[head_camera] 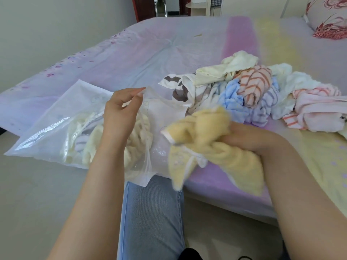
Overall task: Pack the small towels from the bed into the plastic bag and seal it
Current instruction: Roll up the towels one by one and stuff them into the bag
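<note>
At the bed's edge, left hand (120,107) pinches plastic bag (47,136); right hand (242,136) grips yellow towel (202,128).

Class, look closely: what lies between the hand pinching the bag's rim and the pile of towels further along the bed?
In the head view, only the plastic bag's raised mouth and bare bedsheet separate the left hand from the towel pile.

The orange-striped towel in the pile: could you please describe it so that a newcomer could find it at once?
Start at the bed and go to the heap of small towels on its right half. Near the top of that heap lies the orange-striped towel, rolled up beside a light blue towel. It alone bears orange and white stripes.
</note>
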